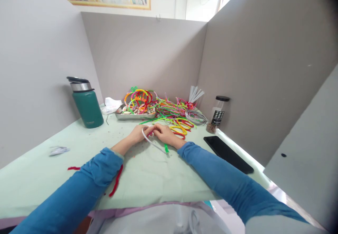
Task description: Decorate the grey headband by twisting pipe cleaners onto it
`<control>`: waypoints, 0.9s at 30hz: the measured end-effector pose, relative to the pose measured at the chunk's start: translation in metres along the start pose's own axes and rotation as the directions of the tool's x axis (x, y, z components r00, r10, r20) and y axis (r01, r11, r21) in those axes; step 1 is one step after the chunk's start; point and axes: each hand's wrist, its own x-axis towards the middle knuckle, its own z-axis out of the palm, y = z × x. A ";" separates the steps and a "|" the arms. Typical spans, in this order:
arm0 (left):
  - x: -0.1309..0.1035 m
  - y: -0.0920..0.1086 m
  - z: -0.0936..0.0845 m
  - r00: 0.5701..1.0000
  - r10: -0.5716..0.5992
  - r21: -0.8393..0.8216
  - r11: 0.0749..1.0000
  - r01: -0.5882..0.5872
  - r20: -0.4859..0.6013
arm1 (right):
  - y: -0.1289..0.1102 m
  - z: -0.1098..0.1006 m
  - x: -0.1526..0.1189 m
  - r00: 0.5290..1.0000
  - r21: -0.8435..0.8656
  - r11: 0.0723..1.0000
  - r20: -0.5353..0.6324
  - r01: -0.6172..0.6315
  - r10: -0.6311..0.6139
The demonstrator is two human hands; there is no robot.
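Note:
Both hands meet over the middle of the table. My left hand [139,134] is closed on a thin white headband [154,144], which curves down towards me. A bit of green [166,149] shows at the headband's lower end, beneath my right wrist. My right hand [165,134] pinches at the same spot, where some pink pipe cleaner [150,133] peeks out between the fingers. How the pink piece sits on the headband is hidden by the fingers. A red pipe cleaner [116,181] lies by my left forearm, which partly covers it.
Behind the hands stand a metal tray [136,116] with colourful pipe-cleaner hoops and a heap of pipe cleaners [171,108]. A green bottle [88,109] is at left; a jar [217,116] and black phone [228,154] are at right. Grey partitions [145,51] enclose the table.

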 end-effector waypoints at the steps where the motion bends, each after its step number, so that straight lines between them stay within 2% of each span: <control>1: 0.000 0.000 0.000 1.000 -0.003 -0.009 1.000 0.003 0.001 | 0.000 0.000 0.000 1.000 0.001 1.000 -0.001 0.001 -0.001; 14: 0.000 0.001 -0.004 1.000 0.019 0.081 0.997 -0.020 0.011 | 0.002 0.000 0.001 0.998 0.016 0.998 -0.033 -0.053 0.054; 22: 0.002 -0.006 0.000 0.987 0.155 0.228 0.963 -0.140 -0.049 | 0.004 0.002 0.004 0.993 0.008 0.996 -0.078 -0.093 0.094; 27: 0.002 -0.006 0.000 0.977 0.194 0.283 0.945 -0.162 -0.089 | 0.005 0.003 0.005 0.989 0.002 0.995 -0.102 -0.103 0.103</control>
